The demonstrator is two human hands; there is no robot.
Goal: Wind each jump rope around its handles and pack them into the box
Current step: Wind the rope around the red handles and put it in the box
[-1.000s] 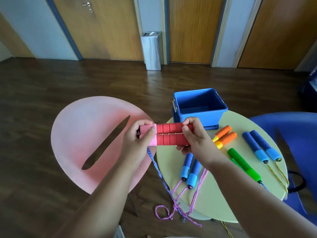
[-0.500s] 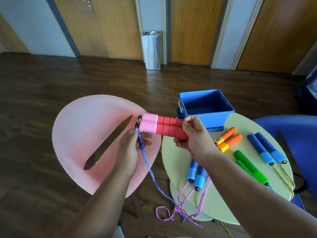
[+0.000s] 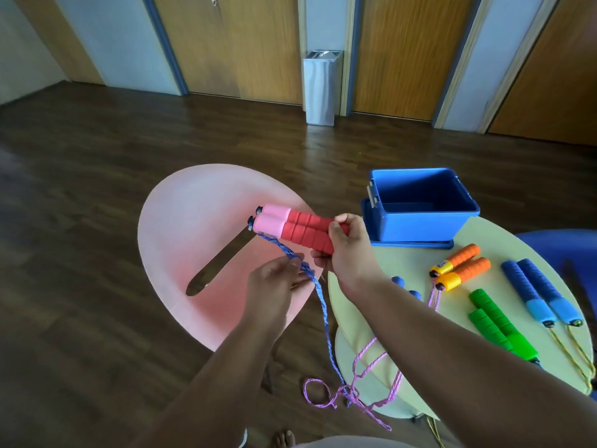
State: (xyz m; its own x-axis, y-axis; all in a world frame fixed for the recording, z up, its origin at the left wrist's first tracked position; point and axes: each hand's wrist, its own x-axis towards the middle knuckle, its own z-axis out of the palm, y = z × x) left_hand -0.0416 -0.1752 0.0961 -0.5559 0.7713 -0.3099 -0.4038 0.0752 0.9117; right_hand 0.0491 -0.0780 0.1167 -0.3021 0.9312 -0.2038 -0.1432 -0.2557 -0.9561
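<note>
Over the pink chair (image 3: 193,237), just left of the worktop (image 3: 504,232) and the blue box (image 3: 420,224), which looks empty: step in hand = winding the 1st rope, nothing packed yet. Red-pink handles (image 3: 300,227) held side by side; R hand (image 3: 349,250) clamped round the red ends. L hand (image 3: 274,286) sits below, fingers (image 3: 290,261) pinching the blue cord (image 3: 319,295) just under the pink caps. Slack hangs to the floor among purple cord (image 3: 358,367). Next move, prob.: lift cord over handles, keep it taut, lay 1st turn.
</note>
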